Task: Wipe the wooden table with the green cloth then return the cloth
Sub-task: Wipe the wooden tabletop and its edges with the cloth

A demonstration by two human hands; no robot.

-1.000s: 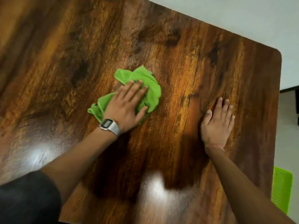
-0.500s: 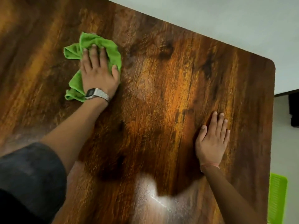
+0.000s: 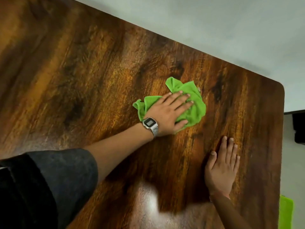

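A crumpled green cloth (image 3: pixel 195 103) lies on the dark wooden table (image 3: pixel 82 71), right of the middle. My left hand (image 3: pixel 171 113), with a silver watch on the wrist, presses flat on the cloth, fingers straight and pointing right. Part of the cloth is hidden under the palm. My right hand (image 3: pixel 222 167) rests flat on the bare wood near the table's right edge, fingers straight and together, holding nothing.
The table's rounded far-right corner (image 3: pixel 280 86) borders a pale wall or floor (image 3: pixel 214 22). A bright green object (image 3: pixel 286 212) shows beyond the right edge at the bottom. A dark object (image 3: pixel 299 128) sits off the right edge. Light glare (image 3: pixel 148 199) marks the near wood.
My left hand has slid the green cloth from the table's left side back to the right, toward the far-right corner. My right hand has stayed flat in place.
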